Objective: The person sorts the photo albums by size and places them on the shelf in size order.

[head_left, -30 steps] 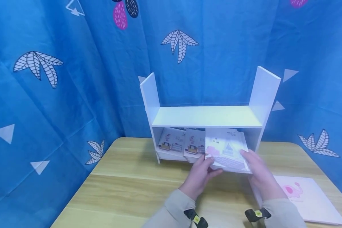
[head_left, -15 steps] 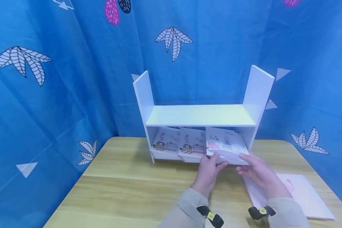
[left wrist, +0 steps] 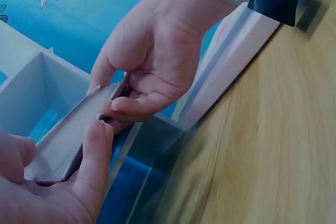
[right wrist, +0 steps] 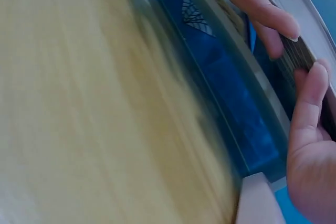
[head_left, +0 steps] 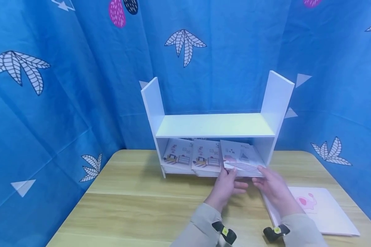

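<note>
A stack of thin picture books [head_left: 242, 159] lies tilted in the right part of the lower compartment of a white shelf [head_left: 214, 125]. My left hand [head_left: 224, 188] grips its front left corner, one fingertip on the cover and other fingers lower down. At the front right corner, my right hand [head_left: 273, 190] holds the same stack, with fingers below its edge. The left wrist view shows both hands around the book edges [left wrist: 68, 135]. Layered page edges [right wrist: 299, 53] appear between the hands in the right wrist view. The undersides are mostly hidden.
Two more groups of books [head_left: 177, 154] lean in the compartment's left and middle. White books with a pink elephant [head_left: 324, 212] lie on the wooden table [head_left: 126, 206] at right. A blue patterned curtain [head_left: 235, 51] hangs behind.
Both hands have pushed the book stack deeper into the shelf and lowered its front edge. It sat further out a second ago. The head view has also shifted slightly.
</note>
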Motion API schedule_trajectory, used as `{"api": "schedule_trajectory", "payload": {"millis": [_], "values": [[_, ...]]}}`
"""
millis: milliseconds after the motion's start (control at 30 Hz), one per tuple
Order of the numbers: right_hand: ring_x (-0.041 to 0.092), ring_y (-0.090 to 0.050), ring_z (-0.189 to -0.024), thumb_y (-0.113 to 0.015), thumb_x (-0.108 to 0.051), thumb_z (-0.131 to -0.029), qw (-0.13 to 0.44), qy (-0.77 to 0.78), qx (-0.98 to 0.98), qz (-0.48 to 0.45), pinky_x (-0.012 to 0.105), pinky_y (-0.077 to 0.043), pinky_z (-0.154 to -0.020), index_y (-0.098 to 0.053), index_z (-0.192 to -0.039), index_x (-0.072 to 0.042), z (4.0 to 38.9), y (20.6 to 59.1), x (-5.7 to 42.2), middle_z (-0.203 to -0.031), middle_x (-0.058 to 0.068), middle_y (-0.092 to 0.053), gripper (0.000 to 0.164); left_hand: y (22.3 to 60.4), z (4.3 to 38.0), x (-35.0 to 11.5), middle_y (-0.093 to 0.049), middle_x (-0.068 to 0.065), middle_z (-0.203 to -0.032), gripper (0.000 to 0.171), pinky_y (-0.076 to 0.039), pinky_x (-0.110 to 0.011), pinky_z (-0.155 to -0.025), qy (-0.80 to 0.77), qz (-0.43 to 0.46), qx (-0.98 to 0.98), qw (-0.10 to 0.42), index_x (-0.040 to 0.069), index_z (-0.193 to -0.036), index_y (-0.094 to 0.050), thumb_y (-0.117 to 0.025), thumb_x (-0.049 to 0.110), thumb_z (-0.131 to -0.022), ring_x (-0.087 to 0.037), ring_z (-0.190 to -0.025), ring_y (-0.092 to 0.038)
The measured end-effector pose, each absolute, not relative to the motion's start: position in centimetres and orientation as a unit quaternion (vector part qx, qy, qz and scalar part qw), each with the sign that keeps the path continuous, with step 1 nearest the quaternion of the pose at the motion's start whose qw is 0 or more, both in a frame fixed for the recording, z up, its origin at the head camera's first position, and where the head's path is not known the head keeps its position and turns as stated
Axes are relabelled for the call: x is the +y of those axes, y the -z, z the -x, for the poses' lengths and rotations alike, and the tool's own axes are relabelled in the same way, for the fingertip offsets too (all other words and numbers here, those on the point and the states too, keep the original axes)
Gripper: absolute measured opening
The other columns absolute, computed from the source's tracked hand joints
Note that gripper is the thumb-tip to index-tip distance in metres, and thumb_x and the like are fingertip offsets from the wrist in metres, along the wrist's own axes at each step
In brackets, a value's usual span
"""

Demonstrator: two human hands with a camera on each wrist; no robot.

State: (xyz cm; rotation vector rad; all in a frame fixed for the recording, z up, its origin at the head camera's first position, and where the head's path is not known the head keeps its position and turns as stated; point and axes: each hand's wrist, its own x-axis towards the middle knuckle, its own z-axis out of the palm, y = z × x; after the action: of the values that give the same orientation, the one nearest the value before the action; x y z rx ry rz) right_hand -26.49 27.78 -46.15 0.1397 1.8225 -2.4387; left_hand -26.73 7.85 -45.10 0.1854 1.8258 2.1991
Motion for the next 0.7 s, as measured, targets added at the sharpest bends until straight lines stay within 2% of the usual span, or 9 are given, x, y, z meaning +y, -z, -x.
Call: {"api": "schedule_trajectory", "payload": {"millis": [100, 233, 333, 433, 567, 700], "values": [[0.013, -0.062, -0.089, -0.054, -0.037, -0.105, 0.043, 0.793, 0.604, -0.06, 0.027, -0.056, -0.087, -0.028, -0.152, 0.004, 26.6, 46.4, 27.6, -0.108, 0.001, -0.064, 0.067, 45.2, 26.8, 7.6, -0.064, -0.009, -0.129, 0.038, -0.059, -0.045, -0.08, -0.744, -0.057, 0.651, 0.138, 0.04, -0.143, -0.044, -0.049, 0.042, -0.105, -0.03, -0.086, -0.073], [0.011, -0.06, -0.083, -0.052, -0.042, -0.105, 0.042, 0.759, 0.644, -0.085, 0.024, -0.056, -0.078, -0.029, -0.153, 0.003, 26.6, 46.5, 27.5, -0.106, 0.001, -0.063, 0.069, 45.4, 27.0, 7.3, -0.07, -0.01, -0.114, 0.041, -0.061, -0.044, -0.071, -0.729, -0.061, 0.669, 0.134, 0.039, -0.146, -0.042, -0.05, 0.038, -0.106, -0.028, -0.079, -0.073], [0.01, -0.058, -0.076, -0.052, -0.046, -0.105, 0.042, 0.728, 0.678, -0.096, 0.024, -0.055, -0.07, -0.035, -0.148, 0.003, 26.6, 46.5, 27.4, -0.096, 0.0, -0.063, 0.068, 45.6, 27.1, 7.1, -0.072, -0.011, -0.099, 0.041, -0.061, -0.045, -0.068, -0.725, -0.062, 0.675, 0.124, 0.039, -0.146, -0.041, -0.05, 0.031, -0.106, -0.03, -0.073, -0.072], [0.006, -0.052, -0.062, -0.049, -0.048, -0.105, 0.047, 0.712, 0.694, -0.09, 0.02, -0.047, -0.056, -0.044, -0.138, 0.003, 26.7, 46.5, 27.5, -0.078, -0.005, -0.059, 0.061, 45.8, 27.1, 6.8, -0.072, -0.01, -0.092, 0.041, -0.061, -0.047, -0.068, -0.726, -0.06, 0.674, 0.12, 0.039, -0.145, -0.043, -0.05, 0.025, -0.107, -0.031, -0.071, -0.072], [0.003, -0.042, -0.052, -0.047, -0.047, -0.106, 0.063, 0.723, 0.685, -0.068, 0.018, -0.036, -0.047, -0.049, -0.123, -0.003, 26.8, 46.5, 27.9, -0.067, -0.01, -0.05, 0.047, 45.9, 27.2, 6.6, -0.073, -0.008, -0.095, 0.044, -0.06, -0.047, -0.072, -0.724, -0.07, 0.675, 0.123, 0.042, -0.147, -0.041, -0.048, 0.024, -0.107, -0.029, -0.079, -0.072], [0.006, -0.051, -0.062, -0.053, -0.04, -0.106, 0.08, 0.749, 0.655, -0.065, 0.018, -0.045, -0.055, -0.048, -0.122, -0.003, 26.6, 46.5, 28.5, -0.078, -0.004, -0.057, 0.04, 46.0, 27.1, 6.7, -0.073, -0.008, -0.104, 0.048, -0.059, -0.049, -0.074, -0.717, -0.082, 0.681, 0.122, 0.045, -0.148, -0.037, -0.047, 0.022, -0.107, -0.027, -0.085, -0.071]]}}
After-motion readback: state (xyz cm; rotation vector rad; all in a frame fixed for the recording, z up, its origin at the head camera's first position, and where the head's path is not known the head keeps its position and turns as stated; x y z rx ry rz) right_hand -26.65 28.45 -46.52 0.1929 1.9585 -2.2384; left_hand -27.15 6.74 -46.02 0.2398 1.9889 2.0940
